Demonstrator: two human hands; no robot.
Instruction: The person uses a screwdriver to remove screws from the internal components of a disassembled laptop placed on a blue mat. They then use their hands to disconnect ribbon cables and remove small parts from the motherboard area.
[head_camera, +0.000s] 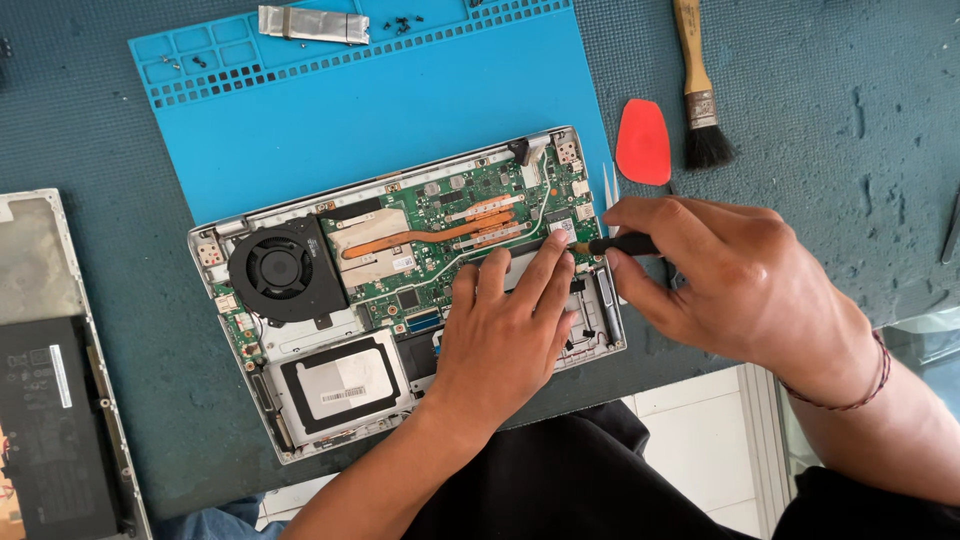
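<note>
On the blue mat (300, 130) that covers part of the bench (820, 220) lies an opened laptop (400, 290), its underside up, with the black fan (280, 270), copper heat pipes (430, 233) and a silver drive (345, 385) exposed. The left hand (505, 335) lies flat on the board's right half, fingers spread and pressing down near the small card by the hinge. The right hand (720, 280) pinches a dark-handled screwdriver (620, 244) between thumb and fingers, its tip just beside the left fingertips, at that card. From here the tip could slip off a tiny screw and gouge the green board or nick the thin white cable beside it, should the driver sit tilted or the pressing hand shift. A loosened screw could also drop among the components. A red pry pick (642, 142) and a brush (700, 90) lie well apart, above the right hand.
</note>
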